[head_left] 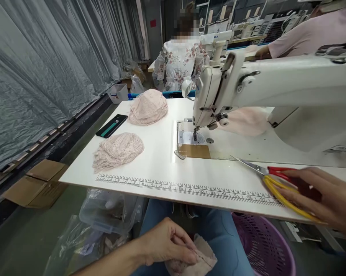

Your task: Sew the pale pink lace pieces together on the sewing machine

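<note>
While left hand (pixel 165 243) pinches fabric (pixel 206 261) — bin (pixel 99 224) contents unclear

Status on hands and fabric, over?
Left hand pinching fabric at lap. Right hand on scissors, grip unclear. Lace piece left of sewing machine, clear of both hands.

My left hand (pixel 167 243) at six o'clock and right hand (pixel 325 191) near four make two. I count one pair of scissors (pixel 261 170) near four and one close sewing machine (pixel 256 86) at two; the machines beyond (pixel 215 38) are too small to count. Cloth comes to four: a lace heap (pixel 118 151) at nine, a rounded heap (pixel 148 107) past ten, a crumpled piece (pixel 205 255) near six, a smooth piece (pixel 250 120) past two. One basket (pixel 260 239) toward five, one carton (pixel 31 188) near eight, two co-workers (pixel 178 63), at twelve and two.
</note>
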### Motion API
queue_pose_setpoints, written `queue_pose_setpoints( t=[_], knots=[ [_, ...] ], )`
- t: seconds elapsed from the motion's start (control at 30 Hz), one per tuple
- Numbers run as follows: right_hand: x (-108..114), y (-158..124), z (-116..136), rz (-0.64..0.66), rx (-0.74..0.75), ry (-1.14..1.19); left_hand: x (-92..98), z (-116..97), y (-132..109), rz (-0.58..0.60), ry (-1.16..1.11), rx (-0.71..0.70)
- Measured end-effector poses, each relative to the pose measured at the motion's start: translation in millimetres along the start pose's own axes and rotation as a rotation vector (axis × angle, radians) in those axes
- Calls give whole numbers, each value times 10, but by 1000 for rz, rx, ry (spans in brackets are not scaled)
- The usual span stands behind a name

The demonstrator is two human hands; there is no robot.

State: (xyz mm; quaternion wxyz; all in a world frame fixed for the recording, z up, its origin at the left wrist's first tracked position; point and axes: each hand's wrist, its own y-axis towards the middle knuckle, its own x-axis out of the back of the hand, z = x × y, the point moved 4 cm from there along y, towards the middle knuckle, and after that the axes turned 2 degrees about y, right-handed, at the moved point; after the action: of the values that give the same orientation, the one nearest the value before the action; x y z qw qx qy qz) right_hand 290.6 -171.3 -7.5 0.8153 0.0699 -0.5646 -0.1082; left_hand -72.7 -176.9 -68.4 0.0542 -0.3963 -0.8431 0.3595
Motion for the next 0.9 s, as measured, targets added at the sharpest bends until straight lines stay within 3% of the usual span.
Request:
queue_pose_setpoints(
  t=[0.13, 0.23, 0.3, 0.37, 0.43, 0.53, 0.6, 0.77, 0.9],
  knots=[
    [62, 308, -256, -56, 174, -13, 29, 28, -36, -71, 7, 14],
    [55, 174, -225, -136, 147, -34, 29, 32, -44, -101, 17, 16],
    [-6, -66, 74, -110, 160, 7, 11, 36, -33, -101, 35, 12],
    [-106, -347, 552, -61, 208, 204, -24, 47, -8, -90, 50, 21],
    [-295, -598, 1100, 167, 346, 452, -71, 56, 23, -70, 56, 35],
    [-644, -814, 1563, 551, 233, 630, -135, 43, 55, -47, 71, 29],
    [-813, -863, 1603, 653, 89, 673, -149, 28, 52, -46, 72, 15],
    [-967, -918, 1357, 671, -172, 771, -102, 20, 0, -35, 90, -10],
    [-969, -945, 1355, 711, -222, 842, -95, 9, -2, -19, 143, -26]
  ],
)
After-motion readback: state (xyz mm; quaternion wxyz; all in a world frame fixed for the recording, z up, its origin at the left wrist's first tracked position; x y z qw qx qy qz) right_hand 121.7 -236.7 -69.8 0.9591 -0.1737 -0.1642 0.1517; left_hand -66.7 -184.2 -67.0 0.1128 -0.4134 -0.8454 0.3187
